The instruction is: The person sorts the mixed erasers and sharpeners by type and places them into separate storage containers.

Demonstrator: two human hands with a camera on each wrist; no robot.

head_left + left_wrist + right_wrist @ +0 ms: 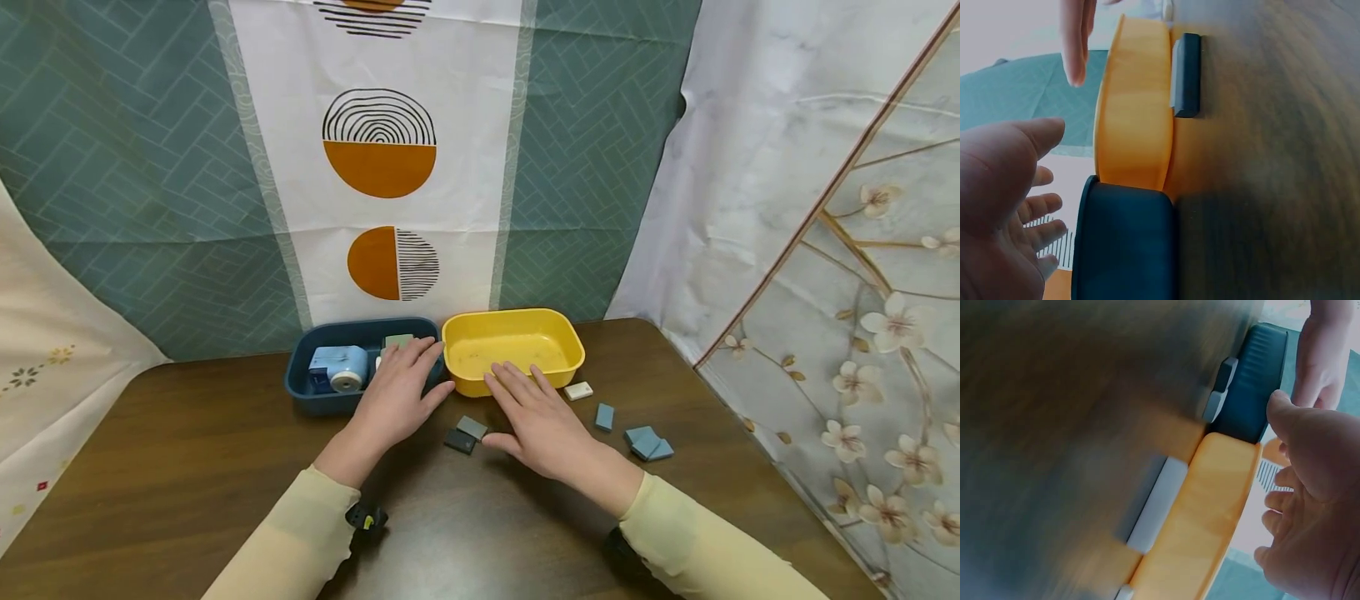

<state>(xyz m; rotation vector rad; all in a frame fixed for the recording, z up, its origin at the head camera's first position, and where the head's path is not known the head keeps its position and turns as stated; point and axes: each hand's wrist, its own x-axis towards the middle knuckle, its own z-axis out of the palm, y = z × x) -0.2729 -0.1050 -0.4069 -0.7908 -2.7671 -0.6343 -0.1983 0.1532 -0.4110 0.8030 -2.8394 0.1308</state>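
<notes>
A green curtain [592, 167] with a white printed strip hangs behind a brown wood-grain table [225, 467]. At left, a smooth navy bin [322, 406] with rounded corners holds a boxy light-blue device [339, 367] with a round white part. The left hand [399, 387], fingers extended and grasping nothing, hovers above that bin's right end. Next, a flat dark block [459, 442] and a grey block [472, 427] lie between the hands. The glossy yellow bin [517, 350] abuts the navy one; the right hand [540, 421], straight-fingered and holding nothing, hovers at its front. Beyond lie a white block [578, 391], a blue block [604, 417] and an overlapping blue pile [649, 444].
</notes>
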